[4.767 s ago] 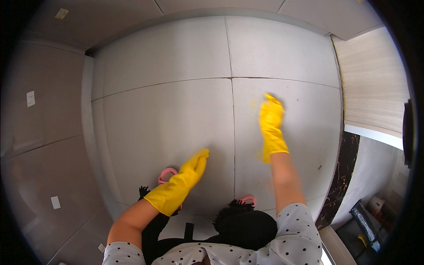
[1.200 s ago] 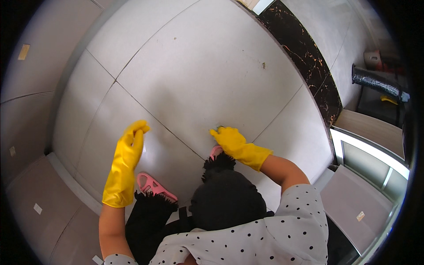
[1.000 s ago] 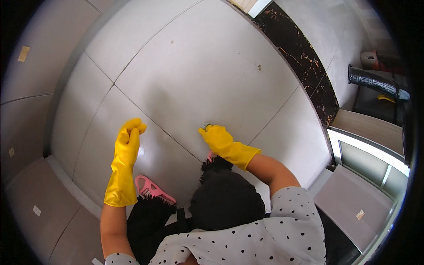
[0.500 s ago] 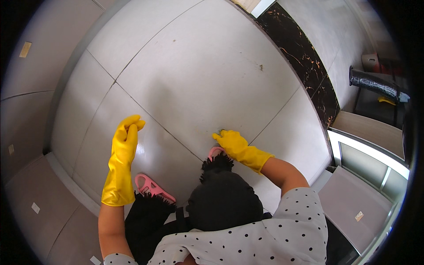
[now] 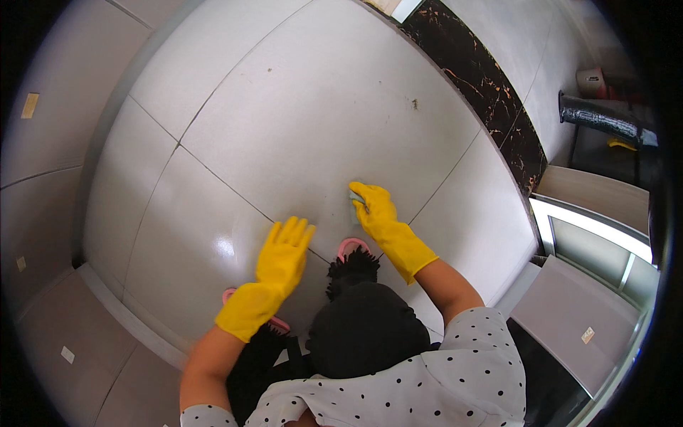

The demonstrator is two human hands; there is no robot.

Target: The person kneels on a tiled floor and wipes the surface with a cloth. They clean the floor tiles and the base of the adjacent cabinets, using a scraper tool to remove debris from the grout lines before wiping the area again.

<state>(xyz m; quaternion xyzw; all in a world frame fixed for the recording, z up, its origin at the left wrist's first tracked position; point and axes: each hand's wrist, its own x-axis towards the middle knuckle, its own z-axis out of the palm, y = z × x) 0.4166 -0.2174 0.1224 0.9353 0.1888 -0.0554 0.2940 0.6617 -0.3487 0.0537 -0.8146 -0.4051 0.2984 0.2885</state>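
Note:
Both hands wear long yellow rubber gloves. My right hand (image 5: 377,210) is closed on a small grey-green pad (image 5: 355,205), low over the pale floor tiles (image 5: 320,128) in front of my right foot; whether it is a cloth or a sponge I cannot make out. My left hand (image 5: 283,252) is held above the floor before my knees, fingers stretched out and holding nothing. A pink slipper (image 5: 353,247) shows at my right foot, and the other is partly hidden under my left forearm. Beyond my right hand, a small dark smudge (image 5: 415,104) marks the tile.
Grey cabinet fronts (image 5: 53,128) run along the left side. A black marbled strip (image 5: 491,82) crosses the floor at the right. Past it lie a shiny black roll (image 5: 601,119) and a reddish container (image 5: 592,84). A white-framed glass door (image 5: 597,235) stands near right.
My left hand has swung right and nearer my right hand, its fingers now straightened. My right hand has pushed a little forward with the pad, which shows more.

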